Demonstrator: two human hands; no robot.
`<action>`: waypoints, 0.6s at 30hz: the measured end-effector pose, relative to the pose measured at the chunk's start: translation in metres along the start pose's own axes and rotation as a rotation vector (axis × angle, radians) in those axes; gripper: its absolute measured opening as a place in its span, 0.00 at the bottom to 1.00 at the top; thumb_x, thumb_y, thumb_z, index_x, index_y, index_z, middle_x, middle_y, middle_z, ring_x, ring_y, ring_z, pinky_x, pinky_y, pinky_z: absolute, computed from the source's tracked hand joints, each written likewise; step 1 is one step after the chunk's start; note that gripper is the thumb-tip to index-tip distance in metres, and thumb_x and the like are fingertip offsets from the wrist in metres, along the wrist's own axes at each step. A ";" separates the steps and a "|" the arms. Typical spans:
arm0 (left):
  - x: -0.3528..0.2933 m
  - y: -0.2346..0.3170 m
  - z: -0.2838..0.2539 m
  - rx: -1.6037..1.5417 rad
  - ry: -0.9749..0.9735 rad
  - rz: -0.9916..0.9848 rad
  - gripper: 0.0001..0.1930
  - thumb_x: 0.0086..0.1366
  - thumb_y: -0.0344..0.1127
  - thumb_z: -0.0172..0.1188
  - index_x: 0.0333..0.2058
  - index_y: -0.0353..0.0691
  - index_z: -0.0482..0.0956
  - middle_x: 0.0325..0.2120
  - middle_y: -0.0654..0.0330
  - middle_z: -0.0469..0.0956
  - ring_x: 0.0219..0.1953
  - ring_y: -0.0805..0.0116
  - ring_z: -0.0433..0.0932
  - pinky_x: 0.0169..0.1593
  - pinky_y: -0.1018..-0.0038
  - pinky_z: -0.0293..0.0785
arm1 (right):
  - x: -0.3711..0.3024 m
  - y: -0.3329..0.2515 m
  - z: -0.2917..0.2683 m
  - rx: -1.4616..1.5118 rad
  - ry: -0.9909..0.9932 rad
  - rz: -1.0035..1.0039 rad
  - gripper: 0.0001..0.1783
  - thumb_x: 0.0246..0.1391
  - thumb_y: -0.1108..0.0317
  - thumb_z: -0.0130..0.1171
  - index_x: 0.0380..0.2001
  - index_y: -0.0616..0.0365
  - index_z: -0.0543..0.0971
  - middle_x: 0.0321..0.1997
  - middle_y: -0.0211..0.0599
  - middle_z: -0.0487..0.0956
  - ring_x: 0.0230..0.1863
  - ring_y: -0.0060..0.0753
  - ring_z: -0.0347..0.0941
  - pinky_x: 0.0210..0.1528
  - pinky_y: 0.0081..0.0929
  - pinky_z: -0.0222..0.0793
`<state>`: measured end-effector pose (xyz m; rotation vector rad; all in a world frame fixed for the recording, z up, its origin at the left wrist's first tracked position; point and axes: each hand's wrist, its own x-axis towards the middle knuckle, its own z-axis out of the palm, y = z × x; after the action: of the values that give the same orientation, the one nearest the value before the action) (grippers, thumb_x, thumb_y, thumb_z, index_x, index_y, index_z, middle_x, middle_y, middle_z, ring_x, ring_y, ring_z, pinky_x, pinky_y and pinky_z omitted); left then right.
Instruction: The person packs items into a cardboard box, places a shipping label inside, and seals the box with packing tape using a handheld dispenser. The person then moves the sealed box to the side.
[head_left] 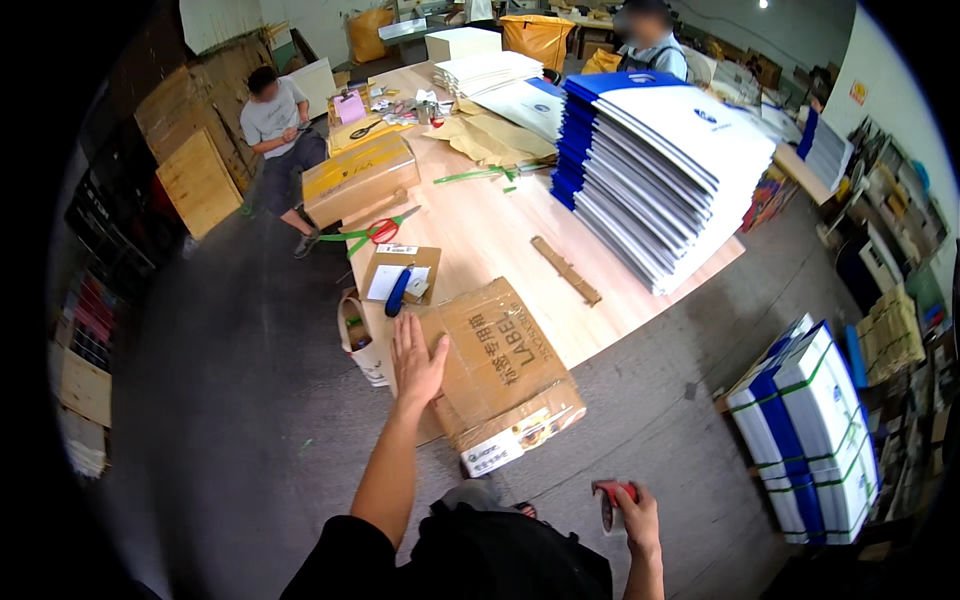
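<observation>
A taped brown cardboard carton [500, 365] lies at the near corner of the wooden table [625, 335], with dark print on top and a white label on its near side. Flat against its left edge rests my left hand [418, 365], fingers stretched out. My right hand [642, 515] is down to the right, apart from the carton and in front of the table, closed round a red tape dispenser [612, 500]. Just beyond my left fingertips, a blue-handled cutter [398, 292] lies on a small flat brown piece with white paper [420, 268].
Red-handled scissors [383, 231] and another carton [362, 180] lie farther along the left side. A tall stack of white-and-blue folded bags [660, 170] stands at right, near a cardboard strip [566, 270]. Strapped bundles [805, 430] sit on the floor. Two people [275, 125] are beyond.
</observation>
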<state>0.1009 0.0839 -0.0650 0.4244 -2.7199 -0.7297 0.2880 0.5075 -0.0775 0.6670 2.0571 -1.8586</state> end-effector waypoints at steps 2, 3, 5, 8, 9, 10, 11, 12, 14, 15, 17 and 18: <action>0.005 -0.017 0.005 -0.231 0.036 0.069 0.39 0.71 0.47 0.54 0.70 0.30 0.50 0.71 0.41 0.50 0.75 0.46 0.43 0.74 0.56 0.42 | 0.018 -0.051 0.010 -0.168 0.010 -0.211 0.34 0.60 0.65 0.63 0.63 0.75 0.64 0.46 0.46 0.81 0.43 0.27 0.79 0.44 0.27 0.75; 0.009 -0.025 0.011 -0.347 0.062 0.108 0.39 0.70 0.45 0.56 0.70 0.30 0.50 0.71 0.41 0.51 0.74 0.46 0.44 0.74 0.56 0.43 | 0.030 -0.080 0.021 -0.115 -0.030 -0.265 0.37 0.59 0.64 0.64 0.64 0.75 0.61 0.47 0.48 0.81 0.44 0.30 0.79 0.45 0.29 0.75; 0.010 -0.035 0.022 -0.517 0.121 0.113 0.37 0.70 0.38 0.56 0.70 0.29 0.50 0.71 0.42 0.49 0.74 0.45 0.45 0.74 0.58 0.44 | 0.051 -0.128 0.042 -0.006 -0.124 -0.368 0.44 0.58 0.64 0.66 0.68 0.74 0.56 0.51 0.52 0.80 0.47 0.37 0.80 0.48 0.32 0.76; 0.008 -0.027 0.034 -0.682 0.150 0.109 0.36 0.70 0.36 0.55 0.70 0.30 0.49 0.72 0.43 0.46 0.74 0.47 0.45 0.74 0.59 0.43 | 0.131 -0.138 0.052 -0.722 -0.050 -0.745 0.50 0.55 0.64 0.68 0.70 0.71 0.50 0.50 0.56 0.79 0.47 0.49 0.80 0.53 0.39 0.73; 0.006 -0.027 0.036 -0.673 0.151 0.096 0.36 0.70 0.36 0.55 0.70 0.30 0.49 0.73 0.43 0.45 0.74 0.47 0.45 0.74 0.60 0.43 | 0.156 -0.143 0.057 -0.840 -0.047 -0.863 0.50 0.54 0.65 0.68 0.70 0.70 0.50 0.49 0.56 0.79 0.47 0.52 0.79 0.55 0.41 0.71; 0.005 -0.030 0.039 -0.658 0.153 0.075 0.36 0.70 0.36 0.55 0.70 0.30 0.49 0.73 0.44 0.44 0.74 0.47 0.45 0.74 0.60 0.43 | 0.180 -0.150 0.067 -0.955 -0.055 -0.980 0.50 0.53 0.65 0.67 0.70 0.70 0.51 0.48 0.56 0.79 0.47 0.54 0.78 0.57 0.43 0.69; 0.003 -0.033 0.035 -0.631 0.140 0.068 0.36 0.70 0.35 0.55 0.70 0.30 0.49 0.73 0.44 0.45 0.74 0.47 0.45 0.74 0.60 0.43 | 0.201 -0.157 0.083 -1.056 -0.074 -1.101 0.50 0.51 0.66 0.67 0.71 0.69 0.52 0.47 0.56 0.79 0.47 0.56 0.77 0.59 0.44 0.67; 0.002 -0.031 0.035 -0.604 0.129 0.059 0.36 0.70 0.35 0.55 0.70 0.31 0.48 0.73 0.44 0.45 0.74 0.48 0.45 0.74 0.60 0.43 | 0.221 -0.167 0.095 -1.122 -0.101 -1.134 0.48 0.50 0.67 0.66 0.70 0.67 0.54 0.44 0.51 0.81 0.47 0.51 0.77 0.61 0.44 0.64; 0.001 -0.026 0.029 -0.561 0.100 0.061 0.36 0.70 0.35 0.55 0.71 0.32 0.49 0.73 0.44 0.45 0.75 0.48 0.45 0.74 0.60 0.43 | 0.256 -0.177 0.125 -1.236 -0.174 -1.176 0.43 0.53 0.66 0.63 0.69 0.65 0.57 0.44 0.46 0.81 0.48 0.46 0.77 0.61 0.43 0.64; 0.002 -0.023 0.026 -0.573 0.089 0.042 0.36 0.70 0.35 0.55 0.70 0.32 0.49 0.73 0.45 0.45 0.75 0.49 0.45 0.74 0.61 0.43 | 0.279 -0.177 0.138 -1.245 -0.230 -1.214 0.41 0.54 0.66 0.62 0.69 0.65 0.58 0.45 0.44 0.82 0.49 0.45 0.77 0.62 0.43 0.63; 0.003 -0.019 0.024 -0.596 0.061 -0.003 0.36 0.69 0.34 0.55 0.70 0.32 0.50 0.73 0.45 0.46 0.75 0.49 0.45 0.74 0.61 0.43 | 0.307 -0.178 0.170 -1.169 -0.262 -1.297 0.39 0.56 0.65 0.59 0.69 0.61 0.58 0.51 0.48 0.80 0.54 0.48 0.76 0.64 0.48 0.61; 0.003 -0.019 0.022 -0.601 0.063 -0.017 0.35 0.69 0.34 0.56 0.70 0.33 0.52 0.72 0.45 0.46 0.74 0.50 0.46 0.74 0.61 0.44 | 0.316 -0.182 0.190 -1.149 -0.255 -1.352 0.40 0.56 0.65 0.59 0.69 0.61 0.58 0.51 0.48 0.80 0.55 0.47 0.76 0.65 0.48 0.60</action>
<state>0.0948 0.0767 -0.0928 0.3145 -2.2830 -1.4404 -0.0922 0.3542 -0.1059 -1.4056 2.9742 -0.5229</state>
